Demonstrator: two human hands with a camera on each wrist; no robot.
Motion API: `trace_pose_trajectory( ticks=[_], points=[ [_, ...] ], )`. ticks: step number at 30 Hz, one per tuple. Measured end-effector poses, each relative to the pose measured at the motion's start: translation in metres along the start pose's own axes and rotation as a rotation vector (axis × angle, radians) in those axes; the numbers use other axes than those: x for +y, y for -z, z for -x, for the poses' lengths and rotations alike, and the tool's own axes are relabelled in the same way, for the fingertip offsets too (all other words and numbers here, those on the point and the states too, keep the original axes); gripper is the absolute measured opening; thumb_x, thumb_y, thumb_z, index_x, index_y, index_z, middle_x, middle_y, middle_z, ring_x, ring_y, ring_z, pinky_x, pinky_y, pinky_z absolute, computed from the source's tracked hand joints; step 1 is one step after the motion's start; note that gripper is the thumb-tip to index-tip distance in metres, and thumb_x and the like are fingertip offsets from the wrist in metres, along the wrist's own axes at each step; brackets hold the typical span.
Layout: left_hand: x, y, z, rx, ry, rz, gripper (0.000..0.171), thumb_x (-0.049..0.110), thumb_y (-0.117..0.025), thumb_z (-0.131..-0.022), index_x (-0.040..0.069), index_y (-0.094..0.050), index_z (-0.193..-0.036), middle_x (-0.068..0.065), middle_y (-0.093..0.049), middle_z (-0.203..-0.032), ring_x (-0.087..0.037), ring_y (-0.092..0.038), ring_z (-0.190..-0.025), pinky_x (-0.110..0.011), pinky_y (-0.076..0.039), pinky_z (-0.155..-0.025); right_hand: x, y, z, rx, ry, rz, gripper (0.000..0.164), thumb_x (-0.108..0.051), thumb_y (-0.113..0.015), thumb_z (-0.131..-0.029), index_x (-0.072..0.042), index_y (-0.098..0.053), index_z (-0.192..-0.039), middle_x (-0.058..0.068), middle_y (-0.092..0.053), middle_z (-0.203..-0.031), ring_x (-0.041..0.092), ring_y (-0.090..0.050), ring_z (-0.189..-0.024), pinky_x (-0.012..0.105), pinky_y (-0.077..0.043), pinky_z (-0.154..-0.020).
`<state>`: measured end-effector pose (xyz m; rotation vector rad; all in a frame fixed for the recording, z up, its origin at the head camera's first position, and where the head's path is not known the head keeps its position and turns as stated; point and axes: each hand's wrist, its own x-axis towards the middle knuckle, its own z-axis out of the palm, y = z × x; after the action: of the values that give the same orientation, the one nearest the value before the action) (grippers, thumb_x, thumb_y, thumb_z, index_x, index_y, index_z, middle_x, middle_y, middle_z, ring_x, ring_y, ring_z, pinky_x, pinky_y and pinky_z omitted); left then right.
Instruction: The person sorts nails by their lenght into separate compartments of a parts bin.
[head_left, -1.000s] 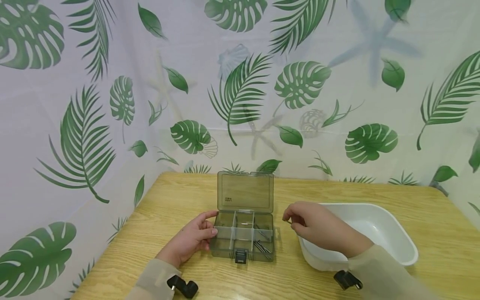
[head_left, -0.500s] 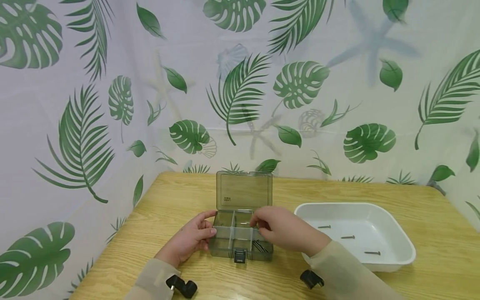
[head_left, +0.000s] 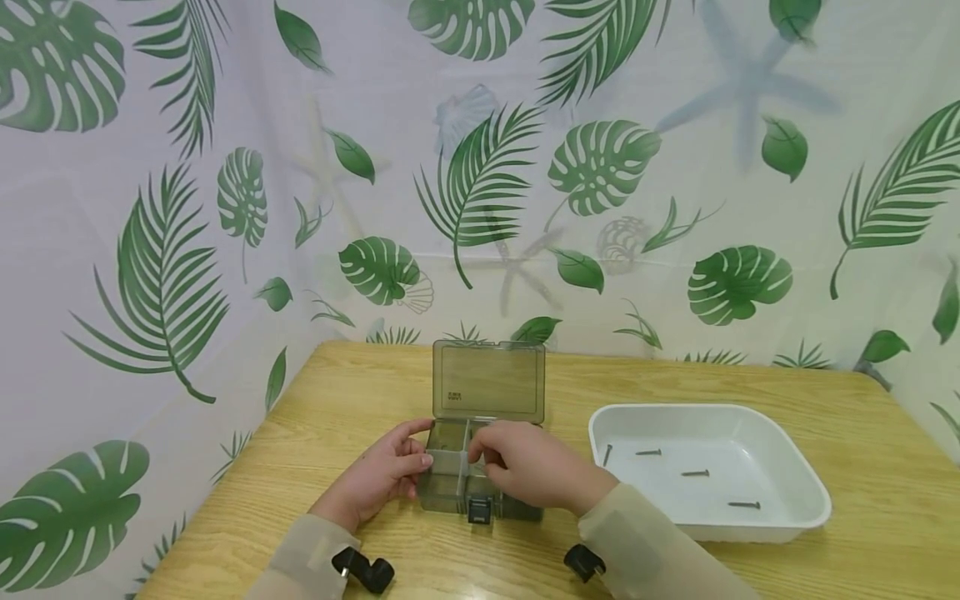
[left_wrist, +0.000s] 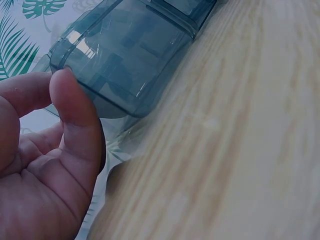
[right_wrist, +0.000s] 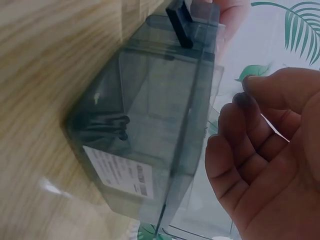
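Observation:
A smoky clear plastic compartment box (head_left: pixel 489 382) stands on the wooden table with its lid raised. My left hand (head_left: pixel 382 471) grips its left side; in the left wrist view the thumb (left_wrist: pixel 72 95) bends over the edge. Over the middle compartments is my right hand (head_left: pixel 528 462), fingers curled and pointing down. From the right wrist, that hand (right_wrist: pixel 280 165) shows thumb and index fingertips close together beside the box rim; I cannot tell whether something small is between them. Dark screws (right_wrist: pixel 107 125) lie in a front compartment, hidden from the head view by the right hand.
A white tray (head_left: pixel 720 532) stands right of the box with several screws (head_left: pixel 695 473) lying apart in it. The box's front latch (head_left: pixel 480 508) hangs down. A leaf-print cloth (head_left: pixel 637 317) rises behind the wooden table (head_left: pixel 360 375).
My right hand, with a thin piece in its fingertips a second ago, has moved left from beside the tray to over the box. The left hand has stayed on the box.

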<state>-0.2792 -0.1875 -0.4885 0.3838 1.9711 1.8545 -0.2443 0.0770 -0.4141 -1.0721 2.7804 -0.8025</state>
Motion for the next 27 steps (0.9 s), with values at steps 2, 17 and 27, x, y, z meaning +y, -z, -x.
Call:
trace_pose_trajectory(
  ticks=[2,17,27],
  points=[
    [0.0,0.001,0.0,-0.001,0.002,-0.005,0.067,0.016,-0.063,-0.102,0.01,-0.027,-0.159,-0.008,-0.049,-0.1,-0.015,-0.045,-0.069,-0.026,-0.05,-0.058,0.0,-0.001,-0.001,-0.011,-0.014,-0.006,0.021,-0.004,-0.06,-0.097,-0.016,-0.071,-0.109,-0.012,-0.055,-0.078,0.007,-0.05,-0.066,0.028,-0.047,-0.064],
    [-0.001,0.001,-0.001,-0.008,-0.002,-0.003,0.069,0.015,-0.064,-0.101,0.011,-0.027,-0.159,-0.008,-0.05,-0.1,-0.015,-0.045,-0.07,-0.027,-0.05,-0.058,0.011,0.016,0.018,0.027,-0.04,0.052,0.018,-0.008,-0.062,-0.096,-0.018,-0.07,-0.107,-0.013,-0.058,-0.088,0.007,-0.054,-0.077,0.031,-0.049,-0.07],
    [0.001,-0.001,0.0,-0.002,-0.003,-0.005,0.066,0.014,-0.062,-0.102,0.01,-0.028,-0.159,-0.008,-0.05,-0.101,-0.015,-0.045,-0.07,-0.026,-0.05,-0.058,0.034,0.04,0.048,0.059,-0.093,0.021,0.017,-0.005,-0.061,-0.098,-0.016,-0.07,-0.107,-0.011,-0.06,-0.089,0.006,-0.055,-0.077,0.031,-0.05,-0.069]
  ],
)
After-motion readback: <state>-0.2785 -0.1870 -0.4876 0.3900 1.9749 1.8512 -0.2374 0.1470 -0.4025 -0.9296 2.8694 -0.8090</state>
